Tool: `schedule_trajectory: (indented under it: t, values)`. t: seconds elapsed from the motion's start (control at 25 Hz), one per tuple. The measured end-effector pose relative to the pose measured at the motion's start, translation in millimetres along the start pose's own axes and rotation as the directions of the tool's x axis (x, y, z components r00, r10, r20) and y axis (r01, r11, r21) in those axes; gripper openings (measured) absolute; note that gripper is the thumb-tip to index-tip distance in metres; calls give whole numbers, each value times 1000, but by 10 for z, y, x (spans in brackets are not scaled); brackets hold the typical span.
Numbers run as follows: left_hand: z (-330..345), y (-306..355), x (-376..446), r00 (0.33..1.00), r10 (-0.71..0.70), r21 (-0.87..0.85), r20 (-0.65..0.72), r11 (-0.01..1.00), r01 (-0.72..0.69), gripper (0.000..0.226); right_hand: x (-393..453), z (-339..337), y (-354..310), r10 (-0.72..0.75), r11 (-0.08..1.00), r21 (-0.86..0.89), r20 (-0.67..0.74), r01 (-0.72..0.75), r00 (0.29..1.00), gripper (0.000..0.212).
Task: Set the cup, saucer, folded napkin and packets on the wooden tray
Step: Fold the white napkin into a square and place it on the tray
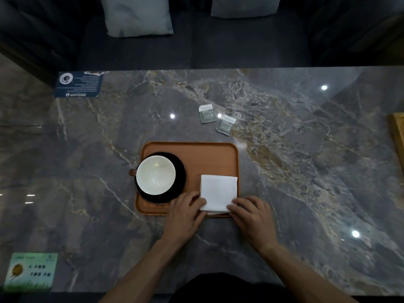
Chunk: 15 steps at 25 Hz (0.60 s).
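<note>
A wooden tray (209,158) lies on the marble table in front of me. On its left half a white-lined cup (155,175) with a brown handle stands on a black saucer (180,182). The folded white napkin (218,190) lies on the tray's right near corner. My left hand (185,213) touches the napkin's near left corner with its fingertips. My right hand (251,217) rests its fingers on the near right corner. Two small grey-green packets (206,114) (226,125) lie on the table beyond the tray.
A blue card (79,84) lies at the table's far left corner and a green card (30,271) at the near left. A light wooden object (396,132) shows at the right edge. Beyond the table is a dark sofa with two pale cushions (136,15).
</note>
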<state>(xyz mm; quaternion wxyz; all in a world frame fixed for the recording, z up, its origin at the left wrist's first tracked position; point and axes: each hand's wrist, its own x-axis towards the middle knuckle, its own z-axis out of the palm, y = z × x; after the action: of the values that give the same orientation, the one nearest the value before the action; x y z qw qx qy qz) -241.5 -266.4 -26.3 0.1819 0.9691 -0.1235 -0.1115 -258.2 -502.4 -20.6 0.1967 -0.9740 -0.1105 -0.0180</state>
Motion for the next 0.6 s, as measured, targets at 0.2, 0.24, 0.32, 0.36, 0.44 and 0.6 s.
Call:
schedule_trajectory:
  t: [0.2, 0.24, 0.32, 0.36, 0.44, 0.6]
  values:
    - [-11, 13, -43, 1000, -9, 13, -4, 1000, 9, 26, -34, 7, -33, 40, 999, 20, -7, -40, 999, 25]
    - [-15, 22, -50, 1000, -17, 7, -7, 1000, 17, 26, -31, 6, -42, 42, 999, 18, -6, -42, 999, 25]
    - [-15, 36, -65, 1000, -27, -11, -16, 1000, 26, 25, -15, -5, -60, 47, 999, 12, -7, -47, 999, 25]
    - [-17, 40, -71, 999, -28, -22, -21, 999, 27, 25, -4, -13, -67, 53, 999, 11, -1, -53, 999, 24]
    - [-36, 48, -77, 999, -29, -38, -20, 999, 29, 25, -1, -21, -73, 62, 998, 6, 24, -62, 998, 15]
    - [-55, 65, -78, 1000, -25, -34, -7, 999, 25, 25, -32, -41, -63, 82, 997, 2, 72, -82, 994, 19]
